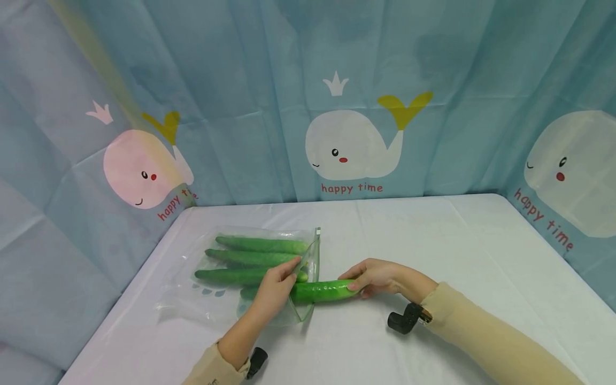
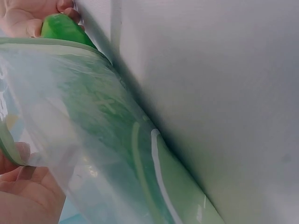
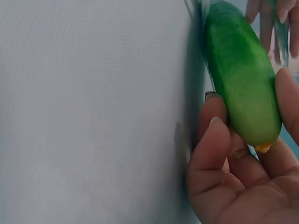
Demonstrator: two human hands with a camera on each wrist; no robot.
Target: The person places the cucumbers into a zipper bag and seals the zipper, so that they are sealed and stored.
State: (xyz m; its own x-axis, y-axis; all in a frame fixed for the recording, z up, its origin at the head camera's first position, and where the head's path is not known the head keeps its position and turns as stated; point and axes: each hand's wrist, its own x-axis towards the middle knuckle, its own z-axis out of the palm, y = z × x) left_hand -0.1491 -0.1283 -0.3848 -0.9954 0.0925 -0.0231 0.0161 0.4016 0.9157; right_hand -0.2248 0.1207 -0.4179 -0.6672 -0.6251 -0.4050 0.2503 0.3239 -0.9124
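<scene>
A clear zip bag (image 1: 202, 310) lies on the table with its open mouth facing right. Inside it are several green cucumbers (image 1: 262, 245), lying side by side. My left hand (image 1: 275, 286) pinches the upper edge of the bag's mouth and lifts it; in the left wrist view the green-edged rim (image 2: 8, 148) passes between thumb and fingers. My right hand (image 1: 380, 276) grips the blunt end of another cucumber (image 1: 324, 291), which sticks out of the mouth while its other end lies inside the bag. The right wrist view shows thumb and fingers around that cucumber (image 3: 243, 79).
A white cloth covers the table (image 1: 433, 240). Blue curtains (image 1: 250, 107) printed with whales hang behind it and at both sides. A black wrist camera (image 1: 405, 319) sits at the right sleeve, another (image 1: 257, 362) at the left sleeve.
</scene>
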